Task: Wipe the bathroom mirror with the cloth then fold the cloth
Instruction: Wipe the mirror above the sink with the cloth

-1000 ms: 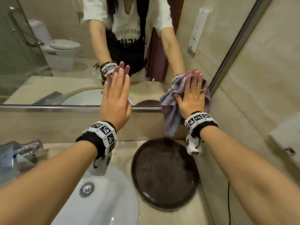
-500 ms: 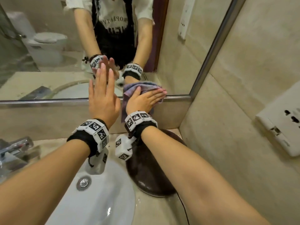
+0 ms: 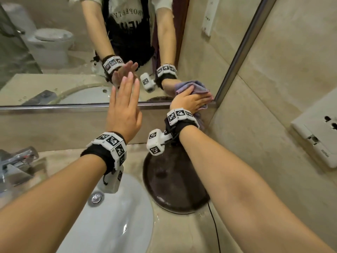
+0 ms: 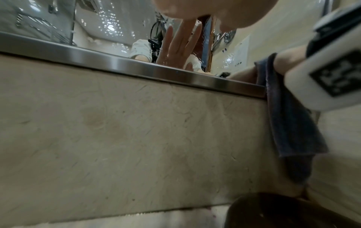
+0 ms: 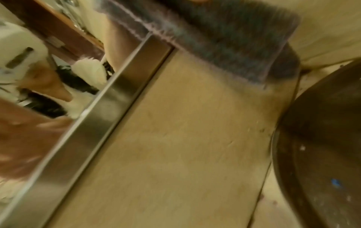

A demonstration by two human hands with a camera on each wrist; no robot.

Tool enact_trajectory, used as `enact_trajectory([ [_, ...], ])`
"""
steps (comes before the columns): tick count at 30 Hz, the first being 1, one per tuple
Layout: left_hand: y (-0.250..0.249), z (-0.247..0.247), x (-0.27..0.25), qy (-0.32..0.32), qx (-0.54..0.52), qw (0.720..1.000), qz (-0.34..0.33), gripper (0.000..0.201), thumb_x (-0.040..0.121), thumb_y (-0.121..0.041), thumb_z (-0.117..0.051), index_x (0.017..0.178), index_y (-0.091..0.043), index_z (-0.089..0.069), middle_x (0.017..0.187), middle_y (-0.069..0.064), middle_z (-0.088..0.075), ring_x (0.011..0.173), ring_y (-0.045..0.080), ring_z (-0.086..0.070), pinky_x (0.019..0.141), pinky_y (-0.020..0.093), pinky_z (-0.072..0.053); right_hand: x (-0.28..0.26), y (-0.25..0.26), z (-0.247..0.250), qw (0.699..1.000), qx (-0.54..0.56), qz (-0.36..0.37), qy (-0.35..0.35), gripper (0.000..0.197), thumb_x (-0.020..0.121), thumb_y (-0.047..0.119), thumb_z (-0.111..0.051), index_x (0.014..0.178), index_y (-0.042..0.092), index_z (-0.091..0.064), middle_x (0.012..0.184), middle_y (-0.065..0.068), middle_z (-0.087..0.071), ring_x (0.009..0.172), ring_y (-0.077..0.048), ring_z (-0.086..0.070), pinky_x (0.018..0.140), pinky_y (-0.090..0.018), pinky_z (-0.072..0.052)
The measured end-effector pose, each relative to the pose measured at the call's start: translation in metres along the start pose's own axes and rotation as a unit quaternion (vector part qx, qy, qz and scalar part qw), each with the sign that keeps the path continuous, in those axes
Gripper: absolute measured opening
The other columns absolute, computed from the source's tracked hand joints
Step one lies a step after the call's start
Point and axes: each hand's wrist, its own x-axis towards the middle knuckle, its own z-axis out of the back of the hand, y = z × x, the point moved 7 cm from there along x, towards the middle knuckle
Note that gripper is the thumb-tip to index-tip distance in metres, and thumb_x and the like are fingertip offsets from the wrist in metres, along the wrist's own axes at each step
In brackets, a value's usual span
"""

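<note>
The mirror (image 3: 54, 83) fills the wall above the counter, edged by a steel frame (image 3: 73, 106). My left hand (image 3: 125, 95) lies flat on the glass with straight fingers, just above the bottom frame. My right hand (image 3: 193, 101) presses a purple-grey cloth (image 3: 200, 122) into the mirror's lower right corner, fingers stretched out to the right. Part of the cloth hangs below the frame over the stone backsplash, as the left wrist view shows the cloth (image 4: 289, 123) and the frame (image 4: 136, 66). In the blurred right wrist view the cloth (image 5: 215, 30) drapes over the frame (image 5: 107, 108).
A white basin (image 3: 113, 216) sits below my left arm, with a chrome faucet (image 3: 16, 161) at the far left. A dark round tray (image 3: 173, 179) lies on the wet counter under my right wrist. The side wall carries a white socket (image 3: 319, 136). A thin black cable (image 3: 215, 225) runs down the counter.
My right hand carried the cloth down from the mirror's right edge to the bottom frame, then slid right into the corner. The left hand stayed flat on the glass.
</note>
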Motion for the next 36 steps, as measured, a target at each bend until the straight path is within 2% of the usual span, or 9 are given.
enact_trajectory([
  [3, 0.007, -0.005, -0.007, 0.019, -0.001, 1.0, 0.01, 0.079, 0.075, -0.003, -0.051, 0.146, -0.003, -0.016, 0.153, 0.02, -0.02, 0.142, 0.029, -0.016, 0.117, 0.043, -0.008, -0.022, 0.007, -0.013, 0.999, 0.023, 0.006, 0.03, 0.071, 0.099, 0.034, -0.035, 0.146, -0.006, 0.001, 0.155, -0.024, 0.005, 0.145, -0.03, 0.003, 0.116, -0.04, 0.002],
  [9, 0.01, -0.009, -0.013, 0.044, -0.023, 0.998, 0.023, 0.083, 0.074, -0.001, -0.055, 0.147, -0.005, -0.015, 0.154, 0.019, -0.016, 0.143, 0.029, -0.013, 0.116, 0.03, 0.009, -0.014, 0.005, -0.008, 0.999, 0.004, 0.031, 0.022, 0.072, 0.099, 0.036, -0.035, 0.145, -0.007, 0.001, 0.155, -0.024, 0.003, 0.145, -0.03, 0.002, 0.117, -0.041, 0.0],
  [18, 0.022, 0.0, -0.017, 0.031, 0.001, 0.998, 0.055, 0.08, 0.074, 0.0, -0.054, 0.146, -0.004, -0.018, 0.153, 0.02, -0.019, 0.142, 0.031, -0.018, 0.114, 0.05, -0.015, 0.001, -0.009, 0.004, 0.994, -0.061, 0.095, 0.01, 0.075, 0.098, 0.037, -0.034, 0.144, -0.007, 0.004, 0.154, -0.025, 0.008, 0.145, -0.031, 0.007, 0.116, -0.038, 0.008],
  [26, 0.086, 0.047, -0.041, 0.011, 0.045, 0.989, 0.14, 0.081, 0.075, -0.002, -0.052, 0.147, -0.005, -0.014, 0.153, 0.021, -0.017, 0.142, 0.032, -0.016, 0.114, 0.051, -0.012, -0.092, 0.052, -0.046, 0.95, -0.125, 0.285, 0.019, 0.083, 0.088, 0.049, -0.032, 0.139, -0.015, -0.02, 0.147, -0.036, -0.019, 0.139, -0.045, -0.017, 0.116, -0.05, -0.006],
  [28, 0.109, 0.059, -0.048, -0.004, 0.055, 0.988, 0.147, 0.081, 0.074, -0.002, -0.052, 0.146, -0.006, -0.015, 0.153, 0.022, -0.019, 0.141, 0.032, -0.018, 0.114, 0.052, -0.014, -0.118, 0.071, -0.06, 0.898, -0.191, 0.397, 0.016, 0.083, 0.088, 0.052, -0.034, 0.14, -0.012, -0.024, 0.145, -0.035, -0.026, 0.137, -0.046, -0.024, 0.115, -0.05, 0.0],
  [32, 0.138, 0.074, -0.058, -0.017, 0.045, 0.989, 0.141, 0.082, 0.072, 0.0, -0.054, 0.146, -0.006, -0.019, 0.153, 0.021, -0.02, 0.14, 0.033, -0.019, 0.113, 0.052, -0.014, -0.168, 0.062, -0.104, 0.645, -0.294, 0.682, 0.18, 0.079, 0.089, 0.046, -0.046, 0.148, 0.005, -0.011, 0.155, -0.018, -0.016, 0.144, -0.034, -0.01, 0.107, -0.041, 0.03],
  [33, 0.142, 0.077, -0.059, -0.014, 0.041, 0.989, 0.139, 0.083, 0.072, 0.0, -0.055, 0.146, -0.006, -0.019, 0.153, 0.021, -0.019, 0.14, 0.033, -0.019, 0.113, 0.052, -0.014, -0.164, 0.06, -0.1, 0.6, -0.299, 0.723, 0.168, 0.078, 0.088, 0.045, -0.048, 0.148, 0.008, -0.014, 0.154, -0.014, -0.021, 0.145, -0.03, -0.009, 0.108, -0.038, 0.03],
  [34, 0.145, 0.079, -0.059, -0.013, 0.038, 0.989, 0.139, 0.083, 0.072, 0.001, -0.055, 0.146, -0.006, -0.02, 0.153, 0.021, -0.019, 0.141, 0.033, -0.019, 0.113, 0.051, -0.013, -0.153, 0.06, -0.091, 0.577, -0.312, 0.743, 0.133, 0.075, 0.088, 0.045, -0.046, 0.148, 0.012, -0.015, 0.154, -0.011, -0.025, 0.145, -0.025, -0.003, 0.111, -0.039, 0.025],
  [36, 0.149, 0.082, -0.058, -0.012, 0.03, 0.989, 0.141, 0.081, 0.072, 0.001, -0.055, 0.146, -0.006, -0.021, 0.153, 0.021, -0.018, 0.141, 0.033, -0.019, 0.113, 0.051, -0.013, -0.114, 0.062, -0.066, 0.597, -0.339, 0.725, 0.056, 0.075, 0.09, 0.042, -0.042, 0.15, 0.017, -0.006, 0.156, -0.008, -0.016, 0.145, -0.02, 0.01, 0.114, -0.047, 0.012],
])
